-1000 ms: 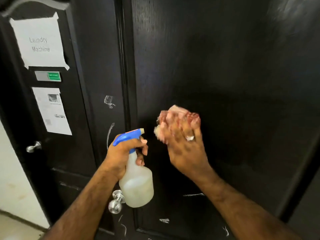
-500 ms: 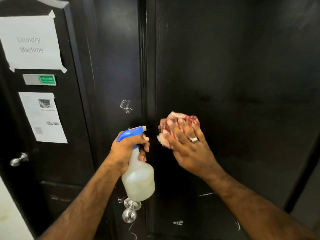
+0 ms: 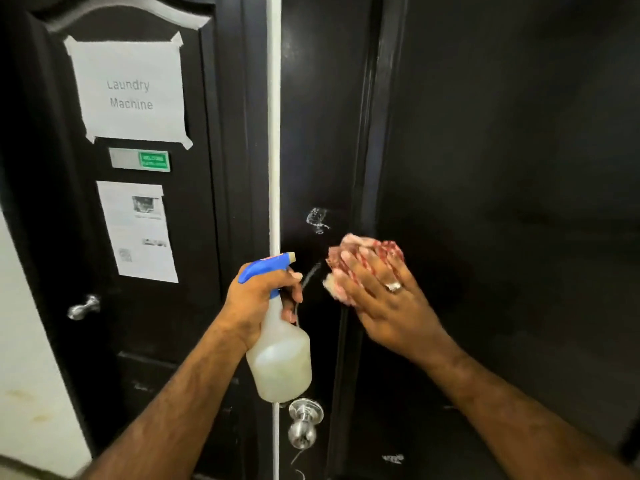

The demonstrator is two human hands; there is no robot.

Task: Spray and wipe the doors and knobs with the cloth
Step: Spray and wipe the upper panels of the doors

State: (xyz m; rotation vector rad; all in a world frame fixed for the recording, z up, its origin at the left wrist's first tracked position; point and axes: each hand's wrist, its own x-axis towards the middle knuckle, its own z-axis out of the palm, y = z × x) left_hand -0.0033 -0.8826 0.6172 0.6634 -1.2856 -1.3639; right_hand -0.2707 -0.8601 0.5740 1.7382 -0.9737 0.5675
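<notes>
Right hand (image 3: pixel 384 299): fingers straight, flat over crumpled red-and-white cloth (image 3: pixel 349 258), pressing it against black wooden door (image 3: pixel 502 202). Left hand (image 3: pixel 256 299): curled round neck of translucent blue-topped spray bottle (image 3: pixel 280 358), just left of cloth, above round silver knob (image 3: pixel 303 427).

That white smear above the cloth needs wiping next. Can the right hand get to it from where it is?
Probably yes. The right hand presses the cloth on the door just below and right of the smear, with bare door between them.
</notes>
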